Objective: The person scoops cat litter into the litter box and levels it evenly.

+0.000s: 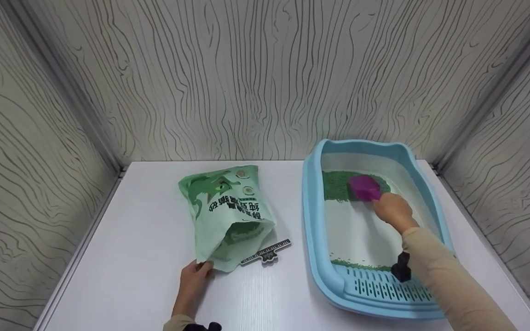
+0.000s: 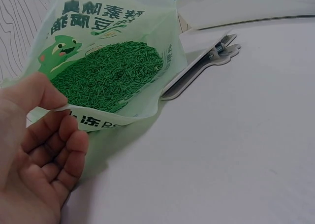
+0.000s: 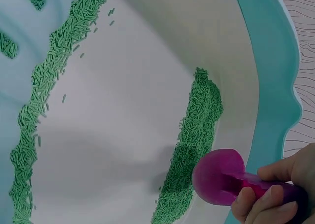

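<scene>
My right hand (image 1: 391,209) grips the handle of a purple scoop (image 1: 364,186) over the far part of the blue litter box (image 1: 312,220). Below the scoop lies a band of green pellet litter (image 3: 197,120) on the white floor of the box. At the bag's open mouth, my left hand (image 1: 194,276) pinches the edge between thumb and fingers. The light green litter bag (image 1: 228,193) lies on the table, its opening facing the person. Green pellets (image 2: 113,76) show inside it in the left wrist view.
Beside the bag's mouth lies a bag clip (image 1: 267,253) with a ruler-like edge. The box's near end has a slotted step (image 1: 384,287), with a strip of pellets (image 1: 357,265) along it. Wood-grain panels (image 1: 228,82) enclose the white table (image 1: 127,257) at back and sides.
</scene>
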A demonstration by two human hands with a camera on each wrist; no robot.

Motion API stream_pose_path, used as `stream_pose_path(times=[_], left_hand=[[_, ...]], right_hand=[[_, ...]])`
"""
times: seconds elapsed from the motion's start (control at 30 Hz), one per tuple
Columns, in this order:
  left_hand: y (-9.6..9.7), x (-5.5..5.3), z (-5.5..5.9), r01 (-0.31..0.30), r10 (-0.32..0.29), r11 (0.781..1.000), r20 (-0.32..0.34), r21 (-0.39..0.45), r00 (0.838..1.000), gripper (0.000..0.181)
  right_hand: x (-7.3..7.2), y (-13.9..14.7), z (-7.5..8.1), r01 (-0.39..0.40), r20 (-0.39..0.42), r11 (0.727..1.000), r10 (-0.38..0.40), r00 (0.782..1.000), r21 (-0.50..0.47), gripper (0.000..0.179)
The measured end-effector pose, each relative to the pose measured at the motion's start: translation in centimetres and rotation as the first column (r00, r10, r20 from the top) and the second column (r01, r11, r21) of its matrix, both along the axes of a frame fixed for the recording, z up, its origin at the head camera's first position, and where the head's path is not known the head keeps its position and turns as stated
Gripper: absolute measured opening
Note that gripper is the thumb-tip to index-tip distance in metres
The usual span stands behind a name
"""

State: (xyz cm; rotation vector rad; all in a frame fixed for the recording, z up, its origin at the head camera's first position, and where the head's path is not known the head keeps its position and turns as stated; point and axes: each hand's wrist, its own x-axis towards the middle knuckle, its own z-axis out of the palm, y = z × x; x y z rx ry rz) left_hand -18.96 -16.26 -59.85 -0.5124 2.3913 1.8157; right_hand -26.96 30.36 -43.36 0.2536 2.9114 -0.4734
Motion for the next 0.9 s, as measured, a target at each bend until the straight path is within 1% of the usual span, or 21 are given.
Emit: stream_pose_path(times=[0.1,0.27,0.43,0.5,0.73,0.83,0.9], left_hand=[[0.0,0.0,-0.1,0.001,-0.001,1.0,-0.004,-0.008,1.0,0.031],[0.1,0.0,-0.1,-0.003,0.003,0.999,-0.018,-0.035,1.0,0.031],[0.1,-0.1,-0.1,-0.019,0.019,0.999,0.015,-0.03,1.0,0.03],[0.1,-0.2,-0.1,-0.018,0.019,0.999,0.023,-0.03,1.0,0.031],[-0.1,0.1,-0.2,0.011,-0.011,1.0,-0.019,-0.025,1.0,0.024],[0.0,0.0,-0.1,0.004,-0.004,1.0,-0.008,-0.018,1.0,0.025],[0.0,0.0,0.0,-0.005,0.006,1.0,0.006,-0.008,1.0,0.027]], right_hand=[[-0.3,-0.7,-0.6,-0.02,-0.014,1.0,0.02,1.0,-0.012,0.039],[-0.8,-1.8,-1.1,-0.032,-0.048,0.999,0.03,0.998,-0.026,0.038],[-1.0,-2.7,-1.7,-0.032,-0.059,0.999,0.03,0.998,-0.034,0.038],[-1.1,-3.1,-2.0,-0.025,-0.058,0.999,0.022,0.998,-0.044,0.038],[-1.9,-4.4,-3.6,-0.04,-0.061,0.998,0.036,0.997,-0.056,0.036],[-2.2,-5.0,-4.2,-0.045,-0.048,0.998,0.042,0.998,-0.053,0.037],[-2.4,-5.4,-4.5,-0.063,-0.034,0.997,0.062,0.998,-0.047,0.039]])
